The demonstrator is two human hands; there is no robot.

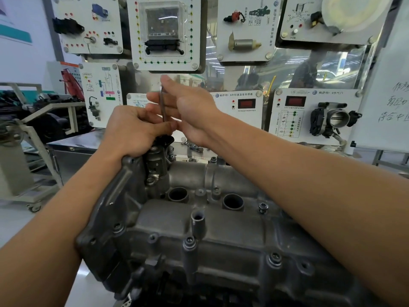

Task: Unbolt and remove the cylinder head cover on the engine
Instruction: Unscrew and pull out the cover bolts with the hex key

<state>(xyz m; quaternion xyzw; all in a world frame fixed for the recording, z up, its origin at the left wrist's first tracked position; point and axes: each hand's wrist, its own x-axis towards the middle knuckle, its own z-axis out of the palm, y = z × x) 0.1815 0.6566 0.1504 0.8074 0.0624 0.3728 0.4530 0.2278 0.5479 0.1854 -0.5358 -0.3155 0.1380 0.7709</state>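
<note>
Unbolting stage, I judge: at the far-left end of the cylinder head cover (199,220), the left hand (135,131) grips the key (163,107) low and the right hand (190,111) pinches its top. Next comes a square, steady turn.

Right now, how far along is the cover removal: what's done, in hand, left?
Done: one bolt looks raised, perhaps loosened. In hand: left hand and right hand hold a hex key upright at the far corner. Left: front-edge bolts still seated, cylinder head cover still on.
</note>
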